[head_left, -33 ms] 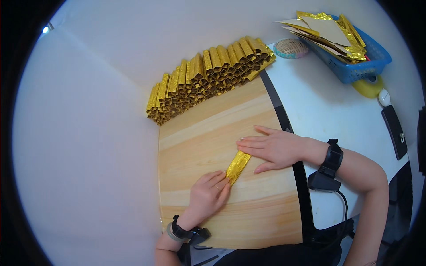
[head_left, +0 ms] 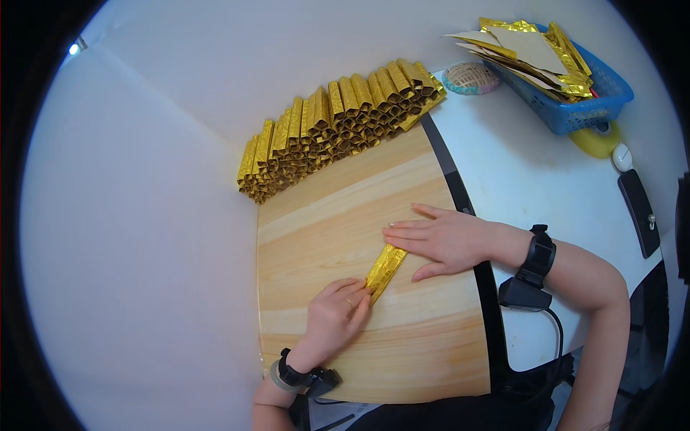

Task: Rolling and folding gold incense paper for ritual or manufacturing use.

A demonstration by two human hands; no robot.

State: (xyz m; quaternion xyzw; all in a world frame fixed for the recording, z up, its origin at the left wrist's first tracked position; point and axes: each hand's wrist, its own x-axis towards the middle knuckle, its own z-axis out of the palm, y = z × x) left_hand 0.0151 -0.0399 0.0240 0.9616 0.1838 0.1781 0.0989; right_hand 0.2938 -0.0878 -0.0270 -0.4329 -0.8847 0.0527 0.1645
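Observation:
A narrow folded strip of gold foil paper [head_left: 385,271] lies slantwise on a wooden board [head_left: 316,244]. My left hand [head_left: 335,313] is closed at its near end, thumb and fingertips pinching the paper's edge. Stretched out flat, my right hand [head_left: 454,243] has its fingertips resting over the far end of the strip, with the thumb apart on the board. The paper under those fingertips is hidden. Along the board's far edge is a stack of gold paper tubes [head_left: 338,108], piled in several layers with their openings toward me.
On the white table [head_left: 517,187] to the right stands a blue plastic basket [head_left: 607,93] of gold and white paper sheets. A small woven item [head_left: 471,77], yellow tape roll [head_left: 596,141], white mouse-like object [head_left: 622,157] and black case [head_left: 638,214] lie around it. A wall [head_left: 144,230] rises at left.
My left thumb and fingers have shifted very slightly at the strip's near end. My right hand and the strip stay in place.

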